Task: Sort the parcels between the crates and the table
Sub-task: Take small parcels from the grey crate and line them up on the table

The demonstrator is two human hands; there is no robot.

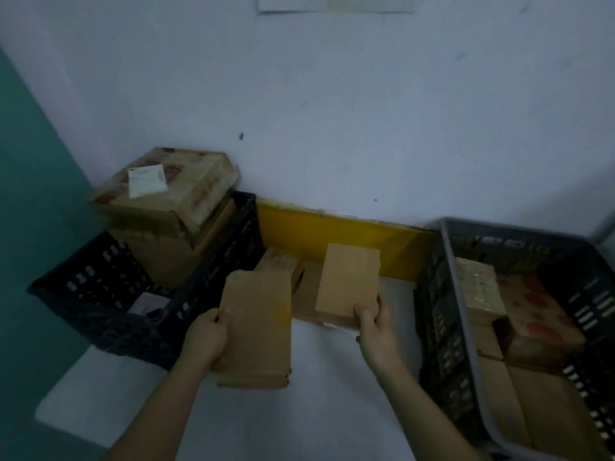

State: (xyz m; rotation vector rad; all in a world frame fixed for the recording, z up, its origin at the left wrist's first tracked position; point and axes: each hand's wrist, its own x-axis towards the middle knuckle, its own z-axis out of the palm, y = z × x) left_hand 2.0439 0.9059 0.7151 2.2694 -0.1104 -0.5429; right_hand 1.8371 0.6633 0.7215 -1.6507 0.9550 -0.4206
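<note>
Two plain brown cardboard parcels are held above the white table [332, 377], between the two crates. The flat, elongated cardboard parcel [258, 327] is gripped at its near left edge by the left hand [206, 339], fingers wrapped under it and the thumb on top. The thicker rectangular cardboard parcel [349, 284] is held at its near right corner by the right hand [374, 324], fingers curled around the edge; whether its far end rests on the parcels behind cannot be told.

The step in hand is judged to be a transfer, with one parcel per hand. The next move calls for a destination for each parcel and a level set-down.

Further small cardboard parcels [283, 264] lie on the table against the yellow wall strip [332, 227]. The black perforated plastic crate [139, 321], at the left, holds stacked cartons topped by a worn printed carton bearing a white label [166, 184]. The grey perforated plastic crate [456, 294], at the right, contains several taped and printed cartons. All cardboard surfaces appear matte and rigid.
</note>
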